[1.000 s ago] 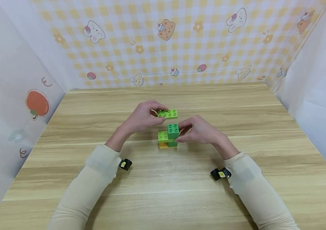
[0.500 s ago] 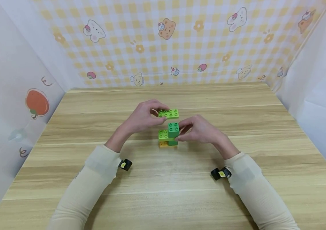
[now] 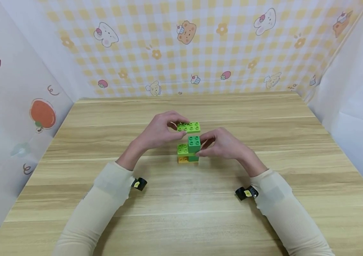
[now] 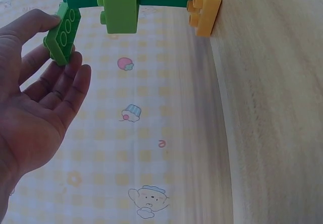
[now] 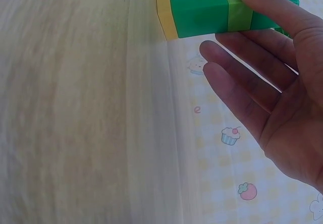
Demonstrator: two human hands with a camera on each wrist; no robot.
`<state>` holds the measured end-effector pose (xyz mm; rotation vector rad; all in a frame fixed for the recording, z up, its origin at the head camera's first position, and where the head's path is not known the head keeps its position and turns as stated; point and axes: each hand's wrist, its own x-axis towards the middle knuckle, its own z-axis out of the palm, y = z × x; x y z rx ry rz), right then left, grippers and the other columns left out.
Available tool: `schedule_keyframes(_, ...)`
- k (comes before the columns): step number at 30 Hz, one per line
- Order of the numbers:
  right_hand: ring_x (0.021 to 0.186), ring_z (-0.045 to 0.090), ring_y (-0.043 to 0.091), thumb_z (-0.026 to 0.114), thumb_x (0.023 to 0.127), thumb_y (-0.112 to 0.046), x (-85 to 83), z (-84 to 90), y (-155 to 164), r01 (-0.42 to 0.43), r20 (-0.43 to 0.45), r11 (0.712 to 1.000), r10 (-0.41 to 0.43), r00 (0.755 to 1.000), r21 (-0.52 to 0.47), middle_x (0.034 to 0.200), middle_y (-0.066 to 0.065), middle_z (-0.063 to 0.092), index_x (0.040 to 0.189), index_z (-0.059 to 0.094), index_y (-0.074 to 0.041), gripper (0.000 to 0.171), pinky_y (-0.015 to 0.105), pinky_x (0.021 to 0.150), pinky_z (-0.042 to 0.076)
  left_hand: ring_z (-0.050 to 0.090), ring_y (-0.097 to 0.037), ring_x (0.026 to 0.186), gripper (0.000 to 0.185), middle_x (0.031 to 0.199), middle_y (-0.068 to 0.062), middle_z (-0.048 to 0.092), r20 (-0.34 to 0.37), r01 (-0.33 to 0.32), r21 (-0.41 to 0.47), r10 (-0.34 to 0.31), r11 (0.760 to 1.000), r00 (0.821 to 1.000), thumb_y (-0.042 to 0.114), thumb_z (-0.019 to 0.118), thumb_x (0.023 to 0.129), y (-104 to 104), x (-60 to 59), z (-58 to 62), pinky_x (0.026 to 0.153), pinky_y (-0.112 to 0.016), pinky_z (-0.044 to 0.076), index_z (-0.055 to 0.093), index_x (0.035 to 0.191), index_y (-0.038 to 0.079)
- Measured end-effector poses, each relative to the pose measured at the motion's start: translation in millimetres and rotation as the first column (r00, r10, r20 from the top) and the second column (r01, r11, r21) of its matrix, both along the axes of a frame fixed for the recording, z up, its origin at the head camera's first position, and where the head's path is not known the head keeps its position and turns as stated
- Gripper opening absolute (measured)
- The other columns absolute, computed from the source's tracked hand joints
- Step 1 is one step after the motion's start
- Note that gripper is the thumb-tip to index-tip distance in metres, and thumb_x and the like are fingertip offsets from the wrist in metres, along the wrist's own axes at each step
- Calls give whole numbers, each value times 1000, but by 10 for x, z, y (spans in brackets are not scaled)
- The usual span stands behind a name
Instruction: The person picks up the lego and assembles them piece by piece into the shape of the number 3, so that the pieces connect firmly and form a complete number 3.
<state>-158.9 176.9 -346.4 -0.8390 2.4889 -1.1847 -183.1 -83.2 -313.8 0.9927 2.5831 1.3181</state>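
Note:
My left hand (image 3: 160,131) pinches a lime green toy building brick (image 3: 191,127), with two rows of studs facing up, between thumb and fingers. It is held just above the top of a small brick stack. That stack has an orange-yellow brick (image 3: 183,160) at the bottom, then a dark green brick (image 5: 199,9), a lime brick (image 3: 182,149) jutting out to the left, and a dark green brick (image 3: 194,142) on top. From the right side, my right hand (image 3: 221,144) grips the stack; in the right wrist view its thumb presses the lime layer.
The stack stands on a wood-grain table (image 3: 181,213). Behind the table hangs a yellow checked cloth (image 3: 156,35) with cartoon prints, and white sheets (image 3: 354,89) close off both sides. A small black camera (image 3: 140,184) sits at each wrist.
The lime brick in my left hand has shifted very slightly to the right in the head view. Both hands otherwise keep their places and holds.

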Motion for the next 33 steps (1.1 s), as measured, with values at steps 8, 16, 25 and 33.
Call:
schedule_keyframes(8, 91, 76, 15, 87, 87, -18, 4, 26, 2, -3, 7, 1000, 3, 1000, 2, 102, 1, 81, 111, 81, -11, 26, 35, 85, 63, 65, -21, 99, 33, 117, -8, 72, 14, 13, 16, -13, 1000, 1000, 13, 77, 90, -15, 25, 7, 95, -44, 60, 77, 123, 7)
schedule_keyframes(16, 91, 76, 15, 88, 87, -18, 4, 16, -2, 2, 11, 1000, -2, 1000, 8, 101, 0, 81, 110, 81, -11, 25, 35, 85, 63, 65, -22, 98, 33, 117, -8, 72, 25, 24, 14, -25, 1000, 999, 15, 78, 90, -33, 61, 2, 95, -48, 60, 78, 123, 8)
schedule_keyframes(25, 91, 76, 14, 88, 86, -17, 17, 20, 3, 4, 14, 1000, -4, 1000, -2, 101, 1, 81, 111, 82, -10, 27, 34, 84, 63, 66, -21, 98, 35, 117, -7, 73, 12, 35, 13, -35, 999, 999, 15, 79, 90, -41, 102, 9, 94, -49, 60, 78, 124, 9)
schedule_keyframes(33, 92, 76, 15, 88, 86, -16, -2, -1, 5, 4, 23, 1000, -4, 1000, -8, 103, 1, 81, 112, 82, -10, 28, 35, 86, 63, 66, -20, 96, 34, 116, -8, 74, 2, 40, 23, -40, 999, 999, 15, 82, 88, -40, 160, 35, 93, -46, 60, 78, 122, 8)
